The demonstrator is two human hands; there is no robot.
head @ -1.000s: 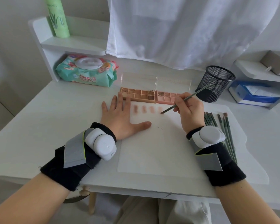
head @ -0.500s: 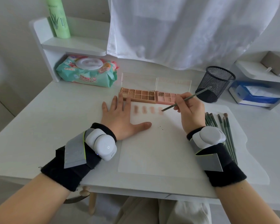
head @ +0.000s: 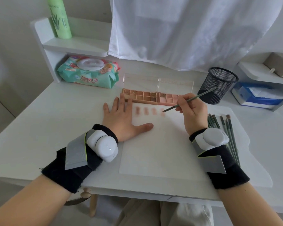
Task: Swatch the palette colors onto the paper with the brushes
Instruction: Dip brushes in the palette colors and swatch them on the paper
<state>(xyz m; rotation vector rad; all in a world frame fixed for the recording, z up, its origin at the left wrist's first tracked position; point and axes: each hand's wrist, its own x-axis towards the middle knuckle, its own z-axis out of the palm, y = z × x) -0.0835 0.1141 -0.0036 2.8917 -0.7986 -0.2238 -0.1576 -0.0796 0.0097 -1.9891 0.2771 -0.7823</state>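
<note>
right hand (head: 193, 110) pinching the brush (head: 189, 100), whose tip has slid back up onto the fourth swatch (head: 162, 112) near the palette (head: 151, 97), so that stripe's probably nearly done. left hand (head: 121, 118) lies flat on the paper (head: 153, 152).

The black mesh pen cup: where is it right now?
In the head view the mesh pen cup stands on the desk at far right, right of the palette, behind the right hand.

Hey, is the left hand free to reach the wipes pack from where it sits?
Probably yes: the left hand lies flat on the paper, holding nothing, and only bare desk shows between it and the wipes pack.
</note>
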